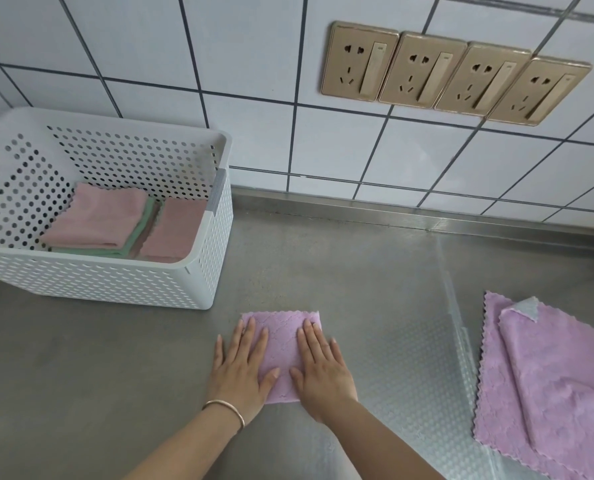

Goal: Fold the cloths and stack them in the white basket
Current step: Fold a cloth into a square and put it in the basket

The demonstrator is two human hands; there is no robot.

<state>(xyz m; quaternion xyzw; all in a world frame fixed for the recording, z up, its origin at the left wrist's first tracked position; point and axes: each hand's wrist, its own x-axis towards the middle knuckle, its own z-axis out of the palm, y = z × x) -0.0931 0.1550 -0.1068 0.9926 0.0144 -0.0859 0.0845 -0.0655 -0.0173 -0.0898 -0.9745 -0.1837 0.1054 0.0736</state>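
Observation:
A folded lilac cloth lies on the steel counter in front of me. My left hand and my right hand both rest flat on it, palms down and fingers spread, one on each side. The white perforated basket stands at the left against the wall. Inside it lie folded cloths: a pink one on top of a green one, and another pink one beside them. More lilac cloths lie unfolded in a loose pile at the right edge.
The steel counter meets a white tiled wall at the back. A row of gold wall sockets is mounted above. A clear dimpled mat covers the counter's right part. I wear a bracelet on my left wrist.

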